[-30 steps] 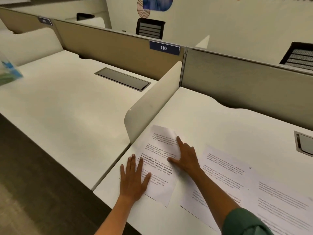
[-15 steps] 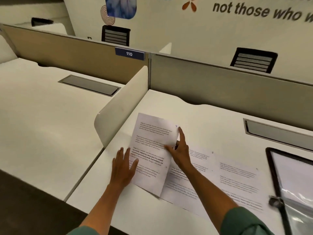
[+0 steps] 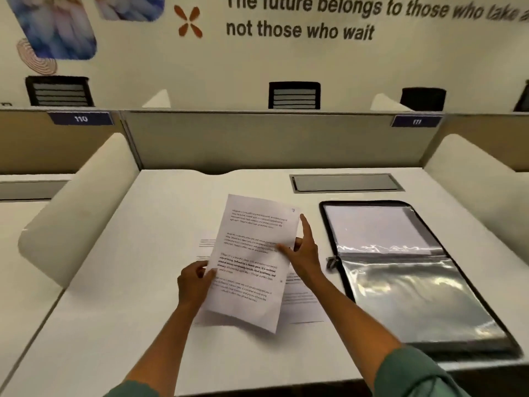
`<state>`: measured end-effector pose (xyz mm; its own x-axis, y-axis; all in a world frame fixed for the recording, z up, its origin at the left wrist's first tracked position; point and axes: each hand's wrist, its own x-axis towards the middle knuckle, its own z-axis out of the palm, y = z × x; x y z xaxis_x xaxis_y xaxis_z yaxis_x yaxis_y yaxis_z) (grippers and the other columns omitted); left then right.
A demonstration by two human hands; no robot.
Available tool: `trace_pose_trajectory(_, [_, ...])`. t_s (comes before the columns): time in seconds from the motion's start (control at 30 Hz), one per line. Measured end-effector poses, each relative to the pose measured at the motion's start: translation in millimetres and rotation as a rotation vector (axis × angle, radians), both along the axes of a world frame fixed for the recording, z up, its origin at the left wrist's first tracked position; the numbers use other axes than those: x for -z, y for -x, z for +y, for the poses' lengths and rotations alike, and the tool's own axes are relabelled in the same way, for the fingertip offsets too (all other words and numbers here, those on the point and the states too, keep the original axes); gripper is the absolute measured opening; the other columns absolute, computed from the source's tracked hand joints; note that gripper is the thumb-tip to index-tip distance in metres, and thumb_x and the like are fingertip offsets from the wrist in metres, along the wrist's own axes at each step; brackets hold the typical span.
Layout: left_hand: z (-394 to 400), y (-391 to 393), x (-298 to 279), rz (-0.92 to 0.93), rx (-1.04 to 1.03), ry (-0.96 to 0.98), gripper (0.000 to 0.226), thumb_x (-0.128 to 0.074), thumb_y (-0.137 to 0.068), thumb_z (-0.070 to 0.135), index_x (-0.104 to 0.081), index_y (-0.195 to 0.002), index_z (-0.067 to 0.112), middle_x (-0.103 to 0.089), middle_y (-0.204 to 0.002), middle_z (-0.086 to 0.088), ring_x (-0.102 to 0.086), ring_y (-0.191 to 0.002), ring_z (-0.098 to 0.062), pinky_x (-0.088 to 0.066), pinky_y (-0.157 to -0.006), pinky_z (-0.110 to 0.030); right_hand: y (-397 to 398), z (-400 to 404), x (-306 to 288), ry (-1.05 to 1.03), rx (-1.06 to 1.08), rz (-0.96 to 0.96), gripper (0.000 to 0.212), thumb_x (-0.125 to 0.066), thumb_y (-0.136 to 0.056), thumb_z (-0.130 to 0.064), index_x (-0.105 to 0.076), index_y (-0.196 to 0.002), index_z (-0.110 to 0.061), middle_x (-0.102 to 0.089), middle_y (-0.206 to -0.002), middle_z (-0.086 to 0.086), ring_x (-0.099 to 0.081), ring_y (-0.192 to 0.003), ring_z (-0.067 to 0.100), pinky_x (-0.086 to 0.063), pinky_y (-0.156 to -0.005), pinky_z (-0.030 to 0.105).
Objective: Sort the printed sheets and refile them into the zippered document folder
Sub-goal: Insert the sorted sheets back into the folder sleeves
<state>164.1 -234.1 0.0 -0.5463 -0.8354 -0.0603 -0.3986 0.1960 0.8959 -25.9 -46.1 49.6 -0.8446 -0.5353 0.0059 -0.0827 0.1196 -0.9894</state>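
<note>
Step in hand: the person is lifting one printed sheet [image 3: 252, 262] off the loose sheets [image 3: 300, 305] lying on the tabletop [image 3: 128, 310], judged to be bound for the folder [image 3: 406, 270].
Left hand [image 3: 193, 285]: it is pinching the sheet's left edge, thumb on the printed face.
Right hand [image 3: 303, 257]: it is gripping the right edge with thumb on top, forefinger pointing up along the margin.
Location: the sheet is hanging tilted above the tabletop's middle; the folder is lying open toward the right edge, just beside the loose sheets.
Method advised: both edges should be kept level so the page is not buckling, and the leading edge fed squarely into a sleeve.
Sheet: thin white paper, flexing slightly, carrying blocks of fine black text.
Folder: black zippered border, rounded corners, glossy clear sleeves that are reflecting light and wrinkling; likely slippery and prone to catching a corner.
Tabletop: smooth, matt, off-white, with curved dividers [image 3: 80, 207] at both sides.
</note>
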Motion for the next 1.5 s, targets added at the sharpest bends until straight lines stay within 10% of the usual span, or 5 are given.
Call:
trace_pose_trajectory(0.3, [141.3,68.2,-2.1,-0.004,0.211,0.018,0.010,-0.074,-0.085,0.018,-0.075,-0.078,0.011,-0.072,-0.073,-0.002,-0.067,-0.072,-0.025,-0.051,-0.065,-0.035,23.7,186.3,4.4,0.004,0.216,-0.028,0.106,-0.083,-0.078,-0.016,-0.013,-0.154,-0.037,-0.058,-0.131,-0.002,-0.067,-0.099,0.007,-0.060,-0.075,0.026])
trace_pose_trajectory(0.7, [252.0,177.3,-7.5,-0.086,0.477,0.082,0.011,-0.073,-0.086,0.017,-0.074,-0.076,0.014,-0.070,-0.072,-0.003,-0.063,-0.071,-0.025,-0.047,-0.067,-0.035,82.9,348.2,23.6,-0.087,0.486,-0.094,0.105,-0.082,-0.077,-0.009,-0.014,-0.153,-0.037,-0.067,-0.107,0.009,-0.068,-0.091,0.013,-0.061,-0.074,0.034])
trace_pose_trajectory(1.1, [289.8,330.7,8.5,-0.166,0.727,0.063,0.015,-0.077,-0.083,0.021,-0.075,-0.069,0.019,-0.071,-0.068,-0.002,-0.060,-0.065,-0.018,-0.046,-0.065,-0.034,201.0,436.9,28.7,-0.382,0.502,0.031,0.075,-0.083,-0.077,-0.012,-0.045,-0.141,-0.024,-0.061,-0.118,0.005,-0.063,-0.082,0.006,-0.048,-0.069,0.011])
trace_pose_trajectory(1.3, [302.0,391.8,-12.3,-0.128,0.836,0.066,0.007,-0.079,-0.082,0.023,-0.079,-0.077,0.018,-0.074,-0.075,0.000,-0.067,-0.072,-0.018,-0.052,-0.070,-0.032,257.6,454.9,31.2,-0.560,0.501,0.118,0.081,-0.087,-0.072,-0.035,-0.046,-0.141,-0.025,-0.056,-0.126,0.000,-0.056,-0.112,0.021,-0.050,-0.095,0.038])
trace_pose_trajectory(1.5, [309.6,413.3,-10.1,-0.193,0.920,0.018,0.008,-0.078,-0.082,0.027,-0.080,-0.081,0.020,-0.077,-0.079,0.002,-0.073,-0.074,-0.019,-0.060,-0.075,-0.037,292.8,452.6,22.0,-0.476,0.353,0.008,0.079,-0.086,-0.072,-0.040,-0.048,-0.139,-0.024,-0.062,-0.112,0.000,-0.063,-0.097,0.017,-0.054,-0.076,0.025])
